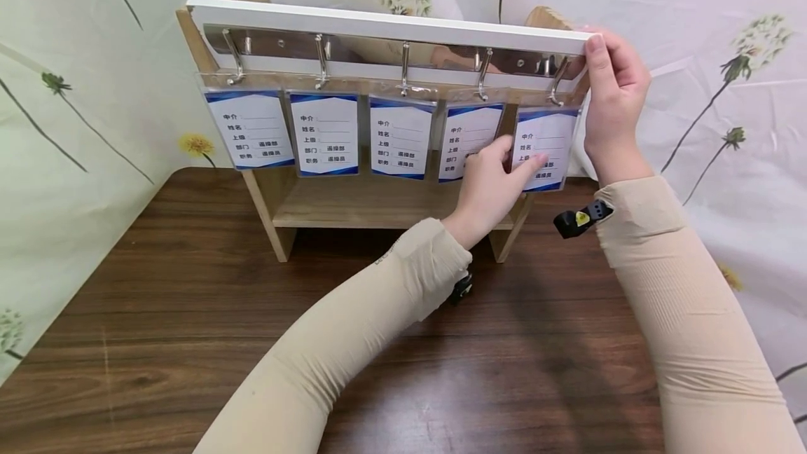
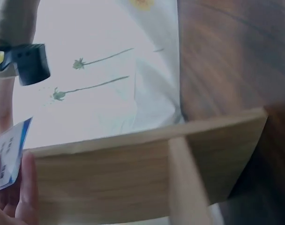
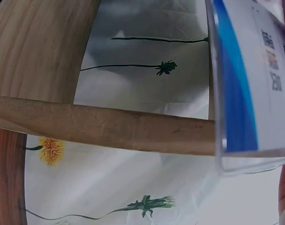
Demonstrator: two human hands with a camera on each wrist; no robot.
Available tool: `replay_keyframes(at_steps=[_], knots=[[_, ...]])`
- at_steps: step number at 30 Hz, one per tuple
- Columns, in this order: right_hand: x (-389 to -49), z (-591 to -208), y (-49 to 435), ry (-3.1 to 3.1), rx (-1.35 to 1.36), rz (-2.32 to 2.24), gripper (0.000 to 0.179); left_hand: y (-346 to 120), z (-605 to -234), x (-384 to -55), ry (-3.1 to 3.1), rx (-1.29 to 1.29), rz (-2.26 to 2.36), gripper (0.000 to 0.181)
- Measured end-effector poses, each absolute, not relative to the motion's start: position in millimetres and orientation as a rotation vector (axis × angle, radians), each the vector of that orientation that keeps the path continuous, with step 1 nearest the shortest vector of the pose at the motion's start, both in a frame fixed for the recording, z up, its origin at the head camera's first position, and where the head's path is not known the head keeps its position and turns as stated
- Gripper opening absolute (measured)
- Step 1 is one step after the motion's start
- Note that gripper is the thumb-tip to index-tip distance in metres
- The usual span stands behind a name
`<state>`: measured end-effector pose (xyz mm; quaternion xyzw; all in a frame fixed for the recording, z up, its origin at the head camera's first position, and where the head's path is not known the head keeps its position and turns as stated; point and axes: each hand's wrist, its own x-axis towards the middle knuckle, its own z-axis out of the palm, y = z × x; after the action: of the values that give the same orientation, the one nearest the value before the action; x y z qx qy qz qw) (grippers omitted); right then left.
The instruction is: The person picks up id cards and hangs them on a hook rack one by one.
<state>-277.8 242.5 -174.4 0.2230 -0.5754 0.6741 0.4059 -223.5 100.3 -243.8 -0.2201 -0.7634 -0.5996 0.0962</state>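
A white rack [image 1: 378, 22] with several metal hooks sits across the top of a wooden stand. Clear-sleeved badge cards with blue edges hang in a row beneath the hooks. My left hand [image 1: 488, 188] pinches the rightmost badge card [image 1: 551, 133], thumb over its front. The left wrist view shows this card [image 2: 10, 152] between thumb and fingers. At the rack's right end, my right hand [image 1: 614, 100] grips the board, thumb on the front; its other fingers are partly hidden. The same card [image 3: 236, 93] fills the right side of the right wrist view.
The wooden stand [image 1: 372, 209] has a shelf and side panels and rests on a dark wood table [image 1: 189, 342]. Behind it hangs a pale cloth [image 1: 94, 40] printed with flowers. Other badges, such as the leftmost badge [image 1: 252, 111], hang along the rack.
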Motion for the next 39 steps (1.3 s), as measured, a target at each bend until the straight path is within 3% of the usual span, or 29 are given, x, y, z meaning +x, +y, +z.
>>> replay_keyframes(at_steps=[8,23,39], knots=[[-277.0,-173.8,240.6,-1.439,0.556,1.727,0.021,102.9,-264.6,-220.8,-2.104,-0.58,-2.08,0.026],[-277.1,-173.9,240.9,-1.423,0.561,1.76,0.02,104.8,-271.6,-224.5,-2.023,-0.425,-2.159,0.031],[-275.7,-174.2,242.3,-1.463,0.57,1.721,0.021,106.5,-291.5,-215.4,-1.917,-0.439,-2.403,0.026]])
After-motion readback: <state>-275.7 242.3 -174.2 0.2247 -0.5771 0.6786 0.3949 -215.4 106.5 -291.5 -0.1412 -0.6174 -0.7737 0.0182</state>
